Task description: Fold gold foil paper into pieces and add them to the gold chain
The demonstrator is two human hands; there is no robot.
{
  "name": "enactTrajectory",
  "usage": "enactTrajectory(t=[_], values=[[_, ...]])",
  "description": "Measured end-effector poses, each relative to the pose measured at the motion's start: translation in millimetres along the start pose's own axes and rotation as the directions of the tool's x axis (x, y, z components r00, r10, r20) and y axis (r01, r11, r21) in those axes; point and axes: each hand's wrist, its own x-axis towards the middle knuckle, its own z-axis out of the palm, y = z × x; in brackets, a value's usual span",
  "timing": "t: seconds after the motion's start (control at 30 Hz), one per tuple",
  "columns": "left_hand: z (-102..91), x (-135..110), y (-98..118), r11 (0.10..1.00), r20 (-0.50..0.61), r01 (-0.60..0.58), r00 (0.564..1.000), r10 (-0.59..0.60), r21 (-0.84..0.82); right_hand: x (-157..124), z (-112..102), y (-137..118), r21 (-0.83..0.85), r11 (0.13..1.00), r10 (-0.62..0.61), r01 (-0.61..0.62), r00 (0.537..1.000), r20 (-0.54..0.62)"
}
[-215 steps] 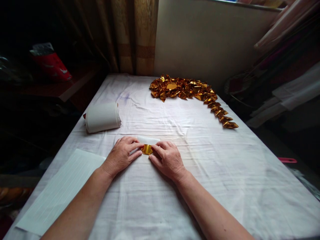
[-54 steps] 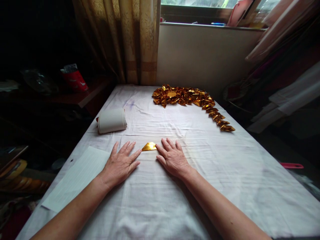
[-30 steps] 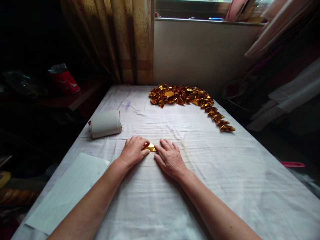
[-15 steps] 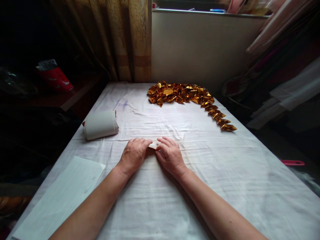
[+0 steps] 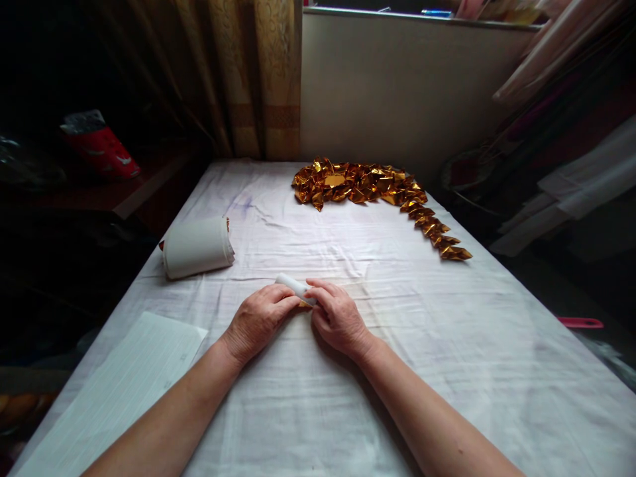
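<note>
The left hand (image 5: 256, 318) and right hand (image 5: 340, 321) pinch 1 white-and-gold paper (image 5: 292, 285); gold foil chain (image 5: 365, 183) at 1 o'clock.

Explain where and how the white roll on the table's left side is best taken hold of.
Probably grip the white roll around the middle of its curved body, coming from above, thumb on the near side, fingers over the far side. It lies on its side, rounded surface upward, while its right end shows uneven, layered edges that might bend.
</note>
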Motion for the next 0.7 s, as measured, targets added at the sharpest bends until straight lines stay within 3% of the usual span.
enactTrajectory(t=[0.23,0.53,0.7], values=[[-4.1,1,-19,0.979,-0.048,-0.050,0.998,0.041,-0.199,4,-3,18,-0.003,0.997,-0.080,0.080,0.995,0.060],[-5.9,-3,-27,0.938,-0.082,0.067,0.992,-0.101,-0.341,11,-9,15,-0.051,0.978,-0.194,0.201,0.975,0.113],[-9.3,-1,-25,0.938,-0.038,0.016,0.999,-0.032,-0.346,11,-10,13,-0.179,0.946,-0.261,0.272,0.962,0.082]])
